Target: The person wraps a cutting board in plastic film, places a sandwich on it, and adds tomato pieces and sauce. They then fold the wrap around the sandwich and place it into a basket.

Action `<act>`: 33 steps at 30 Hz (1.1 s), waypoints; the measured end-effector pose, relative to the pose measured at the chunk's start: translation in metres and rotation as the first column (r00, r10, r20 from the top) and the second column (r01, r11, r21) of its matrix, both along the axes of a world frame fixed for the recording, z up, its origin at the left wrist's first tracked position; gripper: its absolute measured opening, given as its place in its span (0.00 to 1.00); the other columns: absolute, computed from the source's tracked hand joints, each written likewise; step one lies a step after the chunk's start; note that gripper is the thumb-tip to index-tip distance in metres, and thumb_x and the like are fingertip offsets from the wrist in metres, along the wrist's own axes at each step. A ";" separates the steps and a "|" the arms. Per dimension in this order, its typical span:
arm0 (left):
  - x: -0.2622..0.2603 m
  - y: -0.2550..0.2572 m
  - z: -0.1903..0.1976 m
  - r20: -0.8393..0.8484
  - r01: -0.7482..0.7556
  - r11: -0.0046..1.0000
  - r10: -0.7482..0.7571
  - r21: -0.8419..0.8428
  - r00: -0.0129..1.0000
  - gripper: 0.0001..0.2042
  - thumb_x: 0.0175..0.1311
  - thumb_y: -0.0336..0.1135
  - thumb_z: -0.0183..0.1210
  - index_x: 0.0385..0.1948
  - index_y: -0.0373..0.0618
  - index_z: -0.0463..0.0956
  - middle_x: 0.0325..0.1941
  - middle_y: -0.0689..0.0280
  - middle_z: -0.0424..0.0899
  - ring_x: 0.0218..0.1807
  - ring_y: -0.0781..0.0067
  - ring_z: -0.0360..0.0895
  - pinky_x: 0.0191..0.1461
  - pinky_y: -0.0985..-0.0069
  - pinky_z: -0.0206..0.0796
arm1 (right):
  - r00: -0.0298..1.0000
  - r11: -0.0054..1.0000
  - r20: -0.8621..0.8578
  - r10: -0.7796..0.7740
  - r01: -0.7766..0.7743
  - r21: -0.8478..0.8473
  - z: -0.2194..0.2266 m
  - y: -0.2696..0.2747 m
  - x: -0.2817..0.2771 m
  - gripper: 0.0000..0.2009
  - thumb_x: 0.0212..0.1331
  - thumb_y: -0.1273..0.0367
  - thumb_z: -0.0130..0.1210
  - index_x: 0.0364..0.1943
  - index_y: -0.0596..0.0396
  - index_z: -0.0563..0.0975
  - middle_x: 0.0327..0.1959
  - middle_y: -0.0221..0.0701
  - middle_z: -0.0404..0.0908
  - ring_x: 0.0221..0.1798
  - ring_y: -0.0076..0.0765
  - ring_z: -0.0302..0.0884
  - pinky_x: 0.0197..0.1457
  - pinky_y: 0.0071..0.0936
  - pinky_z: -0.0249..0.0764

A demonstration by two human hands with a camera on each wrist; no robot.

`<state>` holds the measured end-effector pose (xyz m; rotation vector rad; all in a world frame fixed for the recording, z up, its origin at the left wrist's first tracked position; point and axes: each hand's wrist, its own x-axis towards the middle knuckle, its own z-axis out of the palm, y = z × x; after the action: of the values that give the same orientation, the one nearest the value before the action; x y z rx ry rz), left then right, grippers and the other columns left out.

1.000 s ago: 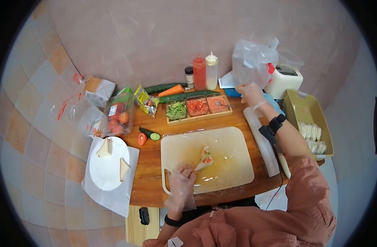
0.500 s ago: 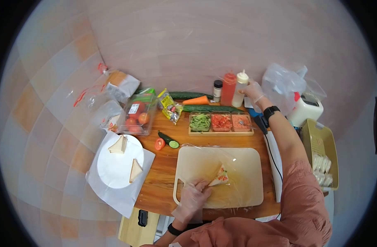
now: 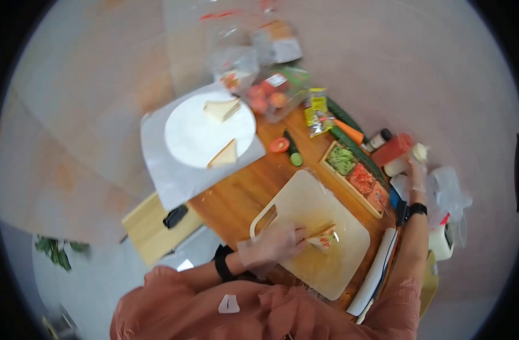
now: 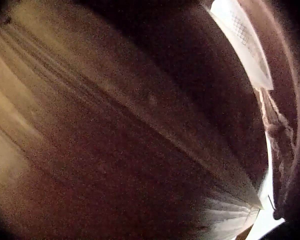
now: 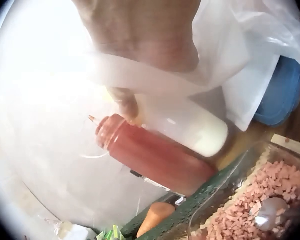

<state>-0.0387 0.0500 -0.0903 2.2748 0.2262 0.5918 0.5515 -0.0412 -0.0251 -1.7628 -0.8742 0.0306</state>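
Observation:
On the cream cutting board (image 3: 350, 249), a triangular sandwich piece (image 3: 323, 240) shows red and green bits. My gloved left hand (image 3: 275, 242) pinches its near corner. The left wrist view is dark and filled mostly by blurred, creased material; neither hand nor sandwich can be made out there. At the back right, my gloved right hand (image 3: 418, 174) grips the upper part of a white squeeze bottle (image 3: 397, 165). In the right wrist view my right hand (image 5: 140, 45) comes down from the top, fingers at the neck of the white bottle (image 5: 190, 127), beside a red squeeze bottle (image 5: 157, 157).
A wooden tray (image 3: 346, 185) holds chopped green, red and pink fillings. Cucumbers, a carrot (image 3: 348, 131) and a dark-capped jar (image 3: 378, 139) lie or stand behind it. Bread triangles rest on a white plate (image 3: 186, 133) at left. A white roll (image 3: 373, 277) lies right of the board.
My right hand has moved from the plastic bag to the white bottle and taken hold of it. The head view has turned, tilting the scene; my left hand stays at the sandwich piece.

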 end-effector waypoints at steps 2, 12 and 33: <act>0.000 -0.002 0.000 0.012 0.026 0.999 -0.027 0.028 1.000 0.12 0.63 0.37 0.60 0.43 0.40 0.80 0.39 0.56 0.82 0.41 0.50 0.81 0.44 0.58 0.75 | 0.999 1.000 0.028 -0.014 0.013 0.023 0.019 -0.007 -0.012 0.20 0.62 0.69 0.64 0.57 0.62 0.80 0.53 0.34 0.84 0.55 0.33 0.81 0.60 0.31 0.74; -0.006 -0.006 0.001 0.215 -0.013 1.000 0.011 0.009 0.976 0.16 0.64 0.41 0.61 0.48 0.43 0.81 0.50 0.55 0.84 0.43 0.50 0.84 0.50 0.63 0.78 | 0.998 0.991 -0.052 0.035 -0.027 0.135 0.131 -0.050 -0.154 0.29 0.70 0.62 0.60 0.71 0.58 0.66 0.62 0.36 0.77 0.65 0.34 0.74 0.69 0.34 0.68; -0.019 0.033 0.010 0.586 0.679 -0.124 0.408 -0.724 0.700 0.13 0.79 0.35 0.54 0.49 0.33 0.79 0.54 0.57 0.83 0.62 0.64 0.76 0.71 0.68 0.67 | 0.896 0.928 -0.306 0.322 -0.234 0.291 0.150 -0.144 -0.429 0.18 0.72 0.60 0.59 0.58 0.56 0.75 0.58 0.29 0.78 0.61 0.29 0.74 0.67 0.37 0.70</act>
<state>-0.0579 0.0833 -0.0807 0.2760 -0.0596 0.7020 0.1223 -0.1848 0.1251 -1.3327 -0.8232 0.3982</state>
